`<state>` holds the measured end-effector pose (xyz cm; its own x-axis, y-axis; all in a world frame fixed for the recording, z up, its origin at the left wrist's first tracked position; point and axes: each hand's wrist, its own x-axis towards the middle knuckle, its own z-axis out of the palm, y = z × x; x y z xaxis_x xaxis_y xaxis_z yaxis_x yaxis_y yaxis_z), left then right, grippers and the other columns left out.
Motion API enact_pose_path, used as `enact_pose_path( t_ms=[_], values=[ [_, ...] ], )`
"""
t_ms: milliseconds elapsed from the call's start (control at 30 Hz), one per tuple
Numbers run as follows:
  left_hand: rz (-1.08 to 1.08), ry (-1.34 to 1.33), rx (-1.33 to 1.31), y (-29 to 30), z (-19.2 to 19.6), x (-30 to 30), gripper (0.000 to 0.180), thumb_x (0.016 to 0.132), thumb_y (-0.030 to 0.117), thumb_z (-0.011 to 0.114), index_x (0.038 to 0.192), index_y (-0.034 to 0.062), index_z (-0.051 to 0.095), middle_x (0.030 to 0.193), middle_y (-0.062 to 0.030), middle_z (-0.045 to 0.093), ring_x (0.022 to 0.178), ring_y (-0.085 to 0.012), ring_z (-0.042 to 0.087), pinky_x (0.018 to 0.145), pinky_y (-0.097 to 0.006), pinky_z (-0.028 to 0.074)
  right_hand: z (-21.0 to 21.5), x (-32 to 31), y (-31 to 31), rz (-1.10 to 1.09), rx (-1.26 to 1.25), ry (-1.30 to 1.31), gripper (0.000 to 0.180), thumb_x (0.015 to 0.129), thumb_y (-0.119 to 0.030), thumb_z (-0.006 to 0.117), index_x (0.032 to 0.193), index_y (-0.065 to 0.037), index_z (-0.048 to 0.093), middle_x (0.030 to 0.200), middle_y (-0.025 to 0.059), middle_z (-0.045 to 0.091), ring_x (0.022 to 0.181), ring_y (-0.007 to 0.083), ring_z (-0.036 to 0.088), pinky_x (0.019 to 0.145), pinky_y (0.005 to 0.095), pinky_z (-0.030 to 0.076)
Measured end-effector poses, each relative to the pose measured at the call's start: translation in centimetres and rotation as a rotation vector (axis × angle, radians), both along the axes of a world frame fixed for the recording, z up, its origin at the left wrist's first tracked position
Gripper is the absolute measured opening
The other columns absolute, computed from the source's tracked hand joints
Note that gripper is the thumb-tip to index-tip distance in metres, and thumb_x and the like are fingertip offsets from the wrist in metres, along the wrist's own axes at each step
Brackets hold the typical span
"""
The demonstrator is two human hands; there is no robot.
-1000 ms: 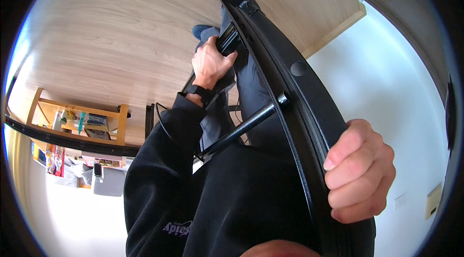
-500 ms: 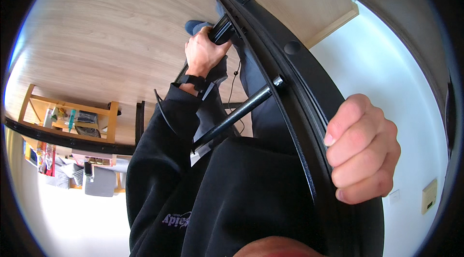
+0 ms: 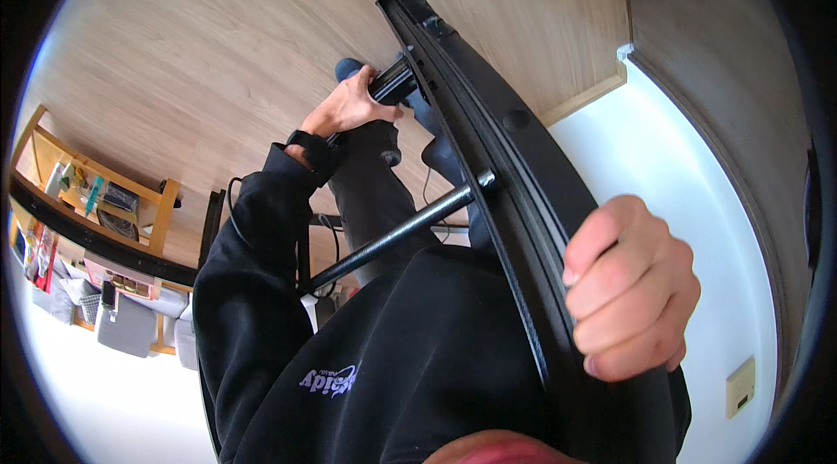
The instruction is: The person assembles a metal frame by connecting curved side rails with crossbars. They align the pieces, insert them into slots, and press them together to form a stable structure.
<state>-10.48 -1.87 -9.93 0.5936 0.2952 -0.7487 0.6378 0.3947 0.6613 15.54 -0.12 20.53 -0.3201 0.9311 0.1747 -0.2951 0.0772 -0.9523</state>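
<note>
Hands clamp one long black frame running far-left to near-right: left hand in closed grip at its far end, right hand wrapped around its near edge.

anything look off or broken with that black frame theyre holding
Nothing looks broken. The black frame shows no crack or kink; its curve is the fisheye lens. The right hand grips its edge, the left hand holds a dark part against it higher up. The black rod meets the frame squarely.
</note>
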Motion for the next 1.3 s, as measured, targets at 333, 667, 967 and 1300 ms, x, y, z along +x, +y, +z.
enact_pose_path(
  t_ms=[333,667,967,1300],
  values=[
    [0.050,0.050,-0.038,0.5,0.3,-0.1,0.085,0.067,0.052,0.088,0.123,-0.0095,0.070,0.104,-0.0186,0.075,0.100,-0.0265,0.071,0.094,-0.035,0.053,0.6,0.6,0.2,0.024,-0.085,-0.011,0.013,0.081,-0.002,0.068,0.078,-0.014,0.071,0.079,0.0006,0.069,0.067,0.0137,0.062,0.070,0.0281,0.049],
    [0.156,-0.008,-0.108,0.4,-0.4,-0.2,0.074,0.066,0.046,0.087,0.115,-0.0073,0.072,0.095,-0.0161,0.075,0.088,-0.0229,0.069,0.089,-0.034,0.053,0.0,-1.2,1.1,-0.221,-0.042,0.048,0.022,0.084,-0.011,0.059,0.062,-0.012,0.060,0.064,0.0014,0.061,0.055,0.0170,0.058,0.061,0.0314,0.051],
    [0.115,0.071,-0.133,0.6,0.2,0.2,0.091,0.063,0.050,0.088,0.125,-0.0132,0.068,0.107,-0.0231,0.075,0.099,-0.0280,0.072,0.097,-0.034,0.052,0.0,-2.0,-0.3,-0.323,0.001,-0.005,0.020,0.085,0.002,0.061,0.073,-0.013,0.065,0.074,0.0004,0.065,0.063,0.0135,0.060,0.070,0.0268,0.049],
    [0.087,0.017,-0.151,0.7,3.0,-0.6,0.078,0.064,0.047,0.090,0.113,-0.0117,0.072,0.094,-0.0172,0.074,0.088,-0.0214,0.069,0.087,-0.034,0.054,1.3,0.2,0.3,-0.085,-0.101,-0.109,0.020,0.083,-0.001,0.064,0.070,-0.017,0.066,0.072,-0.0039,0.067,0.061,0.0112,0.061,0.067,0.0250,0.048]
  ],
)
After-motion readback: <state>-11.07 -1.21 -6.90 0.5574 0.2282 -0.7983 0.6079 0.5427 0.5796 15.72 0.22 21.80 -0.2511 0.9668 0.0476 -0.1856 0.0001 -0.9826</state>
